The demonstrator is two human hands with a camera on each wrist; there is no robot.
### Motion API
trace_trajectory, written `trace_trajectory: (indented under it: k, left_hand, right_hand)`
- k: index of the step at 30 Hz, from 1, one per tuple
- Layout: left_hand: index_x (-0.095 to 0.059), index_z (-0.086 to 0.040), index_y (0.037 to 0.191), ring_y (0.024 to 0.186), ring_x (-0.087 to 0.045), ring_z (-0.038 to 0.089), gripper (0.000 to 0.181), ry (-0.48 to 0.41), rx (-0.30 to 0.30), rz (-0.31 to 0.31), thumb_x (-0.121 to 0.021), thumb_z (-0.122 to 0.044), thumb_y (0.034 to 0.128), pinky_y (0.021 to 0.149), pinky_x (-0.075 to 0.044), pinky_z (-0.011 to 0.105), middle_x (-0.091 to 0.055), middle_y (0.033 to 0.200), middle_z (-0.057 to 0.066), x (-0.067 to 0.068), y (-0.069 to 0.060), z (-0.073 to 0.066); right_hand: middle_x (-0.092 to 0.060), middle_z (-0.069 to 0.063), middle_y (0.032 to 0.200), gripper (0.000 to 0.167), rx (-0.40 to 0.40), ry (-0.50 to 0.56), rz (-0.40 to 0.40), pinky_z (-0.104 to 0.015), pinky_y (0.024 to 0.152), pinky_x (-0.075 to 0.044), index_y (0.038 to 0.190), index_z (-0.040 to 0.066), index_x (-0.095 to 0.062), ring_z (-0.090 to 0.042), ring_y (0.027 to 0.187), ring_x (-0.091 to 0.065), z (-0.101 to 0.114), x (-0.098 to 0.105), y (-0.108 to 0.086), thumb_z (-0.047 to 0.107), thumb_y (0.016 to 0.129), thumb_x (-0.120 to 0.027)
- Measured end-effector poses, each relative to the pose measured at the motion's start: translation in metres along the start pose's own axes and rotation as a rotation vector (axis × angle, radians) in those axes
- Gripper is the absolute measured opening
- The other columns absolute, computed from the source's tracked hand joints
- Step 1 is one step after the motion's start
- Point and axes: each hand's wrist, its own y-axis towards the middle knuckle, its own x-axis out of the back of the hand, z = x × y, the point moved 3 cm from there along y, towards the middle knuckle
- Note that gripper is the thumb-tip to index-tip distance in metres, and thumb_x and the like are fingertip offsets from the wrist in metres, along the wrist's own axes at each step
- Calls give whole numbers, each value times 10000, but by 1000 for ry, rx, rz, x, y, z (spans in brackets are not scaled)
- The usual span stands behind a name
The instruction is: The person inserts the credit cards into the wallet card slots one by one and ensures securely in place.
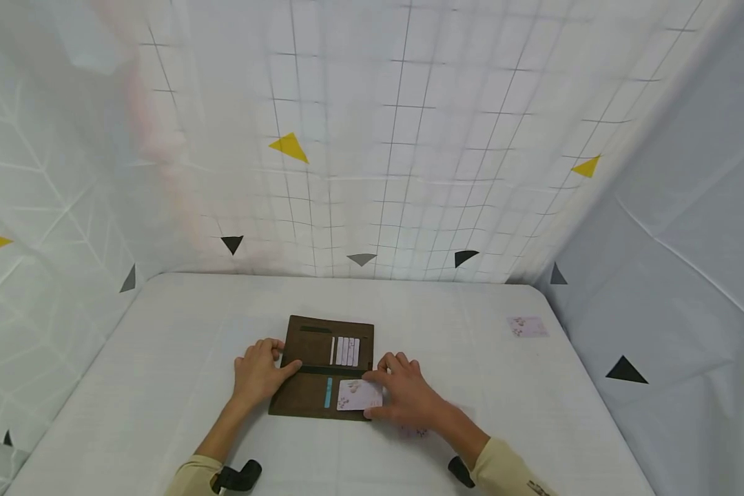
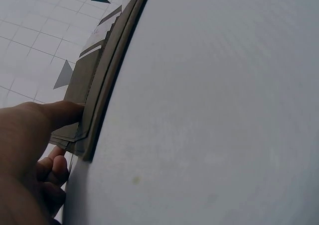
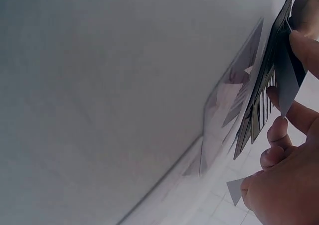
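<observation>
A brown wallet (image 1: 306, 403) lies unfolded on the white table, its fold running left to right. My left hand (image 1: 259, 372) grips its left edge near the fold. In the left wrist view one digit presses on the wallet (image 2: 82, 83) while other fingers curl beside the edge. My right hand (image 1: 406, 393) pinches a pale floral card (image 1: 355, 395) over the right part of the lower panel. The right wrist view shows that card (image 3: 285, 80) edge-on, tilted between the fingers. Several pale cards (image 1: 348, 351) fill the upper panel's slots, and a blue strip (image 1: 328, 393) shows in the lower panel.
Another floral card (image 1: 528, 326) lies at the table's back right. Part of one more floral card (image 1: 414, 432) shows beneath my right wrist. White sheeting (image 1: 359, 179) with yellow, black and grey triangles rises behind the table, with more at both sides.
</observation>
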Motion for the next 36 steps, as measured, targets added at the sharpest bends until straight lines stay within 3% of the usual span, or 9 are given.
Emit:
trace_trajectory:
  k: [20,28,36]
  left_hand:
    - [-628,-48,1154,901,-531,263,530,5,5,7,-789,-446,845,784,-331,479,-593,921,39,-3,1,2]
    - [-627,-46,1159,902,-537,266,534,5,1,2,-785,-450,847,778,-336,479,-600,930,40,-1,0,3]
    - [-627,-54,1154,887,-522,255,524,-7,1,4,-787,-447,846,772,-324,465,-585,921,32,-2,0,2]
  right_hand:
    - [-435,83,1076,685,-24,-44,24,-356,811,-260,1349,268,-639,-110,963,-342,12,-4,6,630,782,-770]
    - [-456,78,1115,740,-13,-109,22,-361,821,-271,1373,297,-608,-111,967,-347,14,-9,10,682,757,-749]
    - [-509,87,1104,656,-37,-137,25,-363,813,-288,1314,288,-632,-114,978,-379,10,1,2,648,781,-759]
